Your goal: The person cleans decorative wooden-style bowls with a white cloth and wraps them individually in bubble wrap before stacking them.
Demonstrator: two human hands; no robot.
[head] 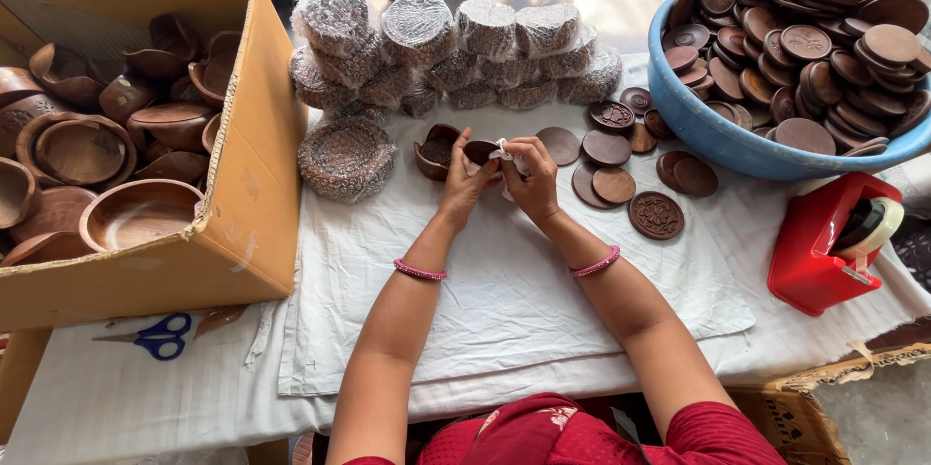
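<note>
The person wears a deep red short-sleeved top with a faint paler floral print near the chest; its sleeves end above the elbows and leave both forearms bare. Up from that top, a thin pink beaded bangle circles the wrist of the left hand. A matching pink bangle circles the wrist of the right hand. No rings or watch show.

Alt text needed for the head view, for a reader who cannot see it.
Two hands, left hand and right hand, hold a small brown wooden piece with a white cloth over a white-covered table. A cardboard box of wooden bowls stands left, a blue tub of wooden discs right.
</note>
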